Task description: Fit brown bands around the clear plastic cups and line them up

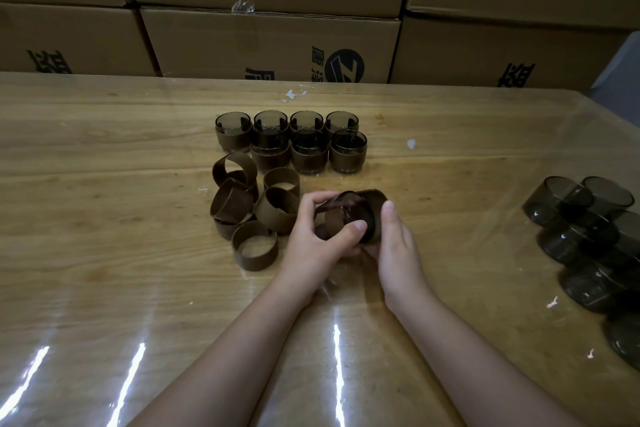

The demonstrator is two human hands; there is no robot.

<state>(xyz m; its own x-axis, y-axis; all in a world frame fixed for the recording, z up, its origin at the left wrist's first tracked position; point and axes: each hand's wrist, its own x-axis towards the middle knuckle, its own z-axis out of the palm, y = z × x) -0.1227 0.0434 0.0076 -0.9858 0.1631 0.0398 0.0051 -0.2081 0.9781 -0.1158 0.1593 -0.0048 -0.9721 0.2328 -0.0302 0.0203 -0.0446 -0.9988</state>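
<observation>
Head camera looks down on two bare forearms that meet over a wooden table (104, 253). The table has a clear, glossy film on it, which shines in long white streaks.

The left hand (318, 236) grips a smoky cup (348, 213) of thin, see-through plastic. The cup is round and short, and it lies tilted on its side above the table. The left fingers (318, 199) are curled over its far side and the thumb presses on its near edge, so this hand pinches the cup between them.

The right hand (398, 253) holds a brown band (377, 206), a matte ring like stiff paper, which sits around the right end of the cup. The right thumb lies straight against the band's outer side. The other right fingers pass under the cup and are mostly hidden, so I cannot tell how much they curl.

Just left of the left fingers lies a heap of loose bands (249, 204). Some of these rings stand on their edge and some lean on each other.

Beyond the fingertips of both hands stand the banded cups (309, 149), close together in two rows, four behind and three in front. They are upright, with dark, smooth rims above the brown sleeves.

Well away from the right fingers, at the table's right edge, a group of bare cups (588, 236) lies crowded together. Their walls are grey and transparent.

Far past all fingers, stacked cardboard boxes (270, 42) with black print make a wall.
</observation>
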